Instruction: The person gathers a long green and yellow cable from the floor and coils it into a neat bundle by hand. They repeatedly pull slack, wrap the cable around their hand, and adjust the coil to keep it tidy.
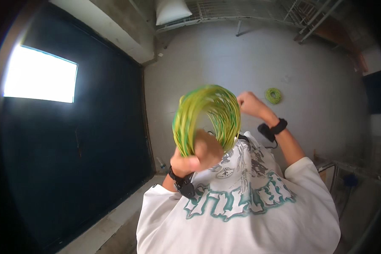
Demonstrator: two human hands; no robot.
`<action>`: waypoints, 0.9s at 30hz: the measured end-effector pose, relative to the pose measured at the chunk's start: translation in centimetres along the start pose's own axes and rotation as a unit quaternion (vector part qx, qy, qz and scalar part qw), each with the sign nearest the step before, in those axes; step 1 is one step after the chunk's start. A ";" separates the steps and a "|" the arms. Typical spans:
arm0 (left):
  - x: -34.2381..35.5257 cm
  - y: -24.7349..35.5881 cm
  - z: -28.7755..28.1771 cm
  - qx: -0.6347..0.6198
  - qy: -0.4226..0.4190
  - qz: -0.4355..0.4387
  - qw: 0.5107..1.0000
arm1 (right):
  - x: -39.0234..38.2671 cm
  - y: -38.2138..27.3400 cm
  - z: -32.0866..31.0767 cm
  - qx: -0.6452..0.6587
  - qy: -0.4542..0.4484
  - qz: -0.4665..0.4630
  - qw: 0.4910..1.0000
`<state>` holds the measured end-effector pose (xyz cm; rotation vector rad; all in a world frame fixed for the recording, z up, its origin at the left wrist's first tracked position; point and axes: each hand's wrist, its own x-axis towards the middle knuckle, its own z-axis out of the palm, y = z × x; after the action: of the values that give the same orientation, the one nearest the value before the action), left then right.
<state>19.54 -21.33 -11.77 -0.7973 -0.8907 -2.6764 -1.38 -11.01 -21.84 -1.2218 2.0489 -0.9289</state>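
A thick coil of green-and-yellow wire (185,120) is held up in front of my chest, its many loops forming an upright ring, partly smeared by motion. My left hand (201,154) wraps around the ring's lower left part, fingers closed on the strands. Just beyond the coil's right edge, my right hand (256,106) is raised with its fingers curled tight. Whether a strand of the wire runs into those fingers cannot be made out. Black straps with small dark devices circle both wrists.
On the grey floor (216,55) to the right lies a smaller green-yellow wire coil (273,96). A dark door (106,127) with a bright window fills the left side. Metal racks (239,27) and a white pillow-like bag (171,12) stand at the far edge.
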 end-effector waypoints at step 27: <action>-2.3 -7.0 -6.8 0.689 0.231 -0.042 0.685 | -3.2 -12.8 -5.4 -0.011 0.022 0.009 1.000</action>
<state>16.05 -19.83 -21.00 0.2922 -2.1876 -1.2835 2.29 -11.03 -8.10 -1.2023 2.1060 -0.9357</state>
